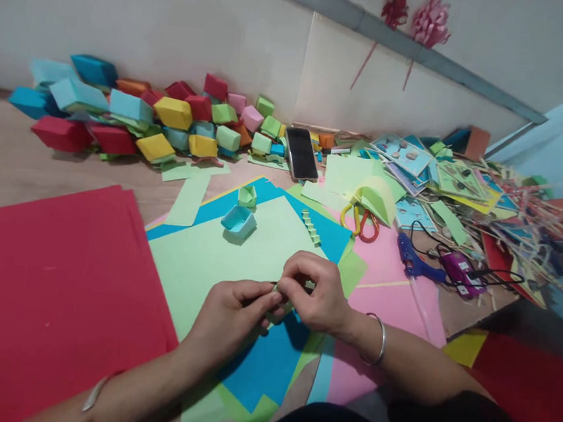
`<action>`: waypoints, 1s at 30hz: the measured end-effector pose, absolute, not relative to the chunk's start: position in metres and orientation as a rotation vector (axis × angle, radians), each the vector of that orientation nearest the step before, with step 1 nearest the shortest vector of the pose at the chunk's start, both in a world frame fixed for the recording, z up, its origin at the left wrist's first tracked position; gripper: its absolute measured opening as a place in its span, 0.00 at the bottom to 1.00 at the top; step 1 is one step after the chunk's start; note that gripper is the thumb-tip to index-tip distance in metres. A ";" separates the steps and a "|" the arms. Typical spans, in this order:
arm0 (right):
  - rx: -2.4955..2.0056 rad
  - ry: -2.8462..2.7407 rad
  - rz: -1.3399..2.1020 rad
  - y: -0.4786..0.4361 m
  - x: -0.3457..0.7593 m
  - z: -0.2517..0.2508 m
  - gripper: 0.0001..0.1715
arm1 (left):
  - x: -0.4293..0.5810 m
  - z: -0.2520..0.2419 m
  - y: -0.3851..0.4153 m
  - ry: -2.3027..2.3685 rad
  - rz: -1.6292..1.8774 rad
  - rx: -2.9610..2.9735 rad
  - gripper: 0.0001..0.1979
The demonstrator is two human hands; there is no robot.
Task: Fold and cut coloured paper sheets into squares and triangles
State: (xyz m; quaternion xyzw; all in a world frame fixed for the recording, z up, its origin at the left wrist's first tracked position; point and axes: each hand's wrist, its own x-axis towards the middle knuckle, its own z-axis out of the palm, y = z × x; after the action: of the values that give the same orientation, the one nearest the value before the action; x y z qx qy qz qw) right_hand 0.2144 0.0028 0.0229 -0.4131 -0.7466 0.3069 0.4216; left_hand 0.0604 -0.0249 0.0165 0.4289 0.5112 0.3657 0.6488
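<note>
My left hand (pixel 232 312) and my right hand (pixel 317 293) meet over the stacked paper, fingertips pinched together. Between them is a small piece of light green paper (pixel 279 313), mostly hidden by the fingers. Beneath lie a light green sheet (pixel 197 262) and a blue sheet (pixel 263 368). Beyond my hands, a small open light blue paper box (pixel 239 222) stands just in front of a smaller green paper box (pixel 248 196). A zigzag-folded green strip (pixel 310 228) rests to their right.
Red sheets (pixel 53 302) cover the left. Along the wall sit several coloured paper boxes (pixel 171 113) and a phone (pixel 301 154). At right are scissors (pixel 369 226), a blue glue gun (pixel 419 259) with a black cord, a purple box (pixel 462 271), and piled cards and sticks.
</note>
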 end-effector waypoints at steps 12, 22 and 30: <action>-1.050 -1.882 1.268 0.026 0.233 0.025 0.04 | 0.044 0.027 -0.010 1.295 0.907 0.925 0.18; -1.039 -1.961 1.072 0.017 0.230 0.023 0.14 | 0.044 0.031 -0.004 1.289 0.900 0.983 0.13; -1.152 -1.963 1.068 0.015 0.230 0.027 0.09 | 0.040 0.021 -0.008 1.246 0.909 0.983 0.15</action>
State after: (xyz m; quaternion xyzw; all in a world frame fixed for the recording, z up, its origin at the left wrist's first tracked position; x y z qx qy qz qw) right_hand 0.2297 0.0146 0.0274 -0.4357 -0.7427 0.4040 0.3087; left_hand 0.0399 -0.0084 0.0206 0.4258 0.5399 0.3936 0.6101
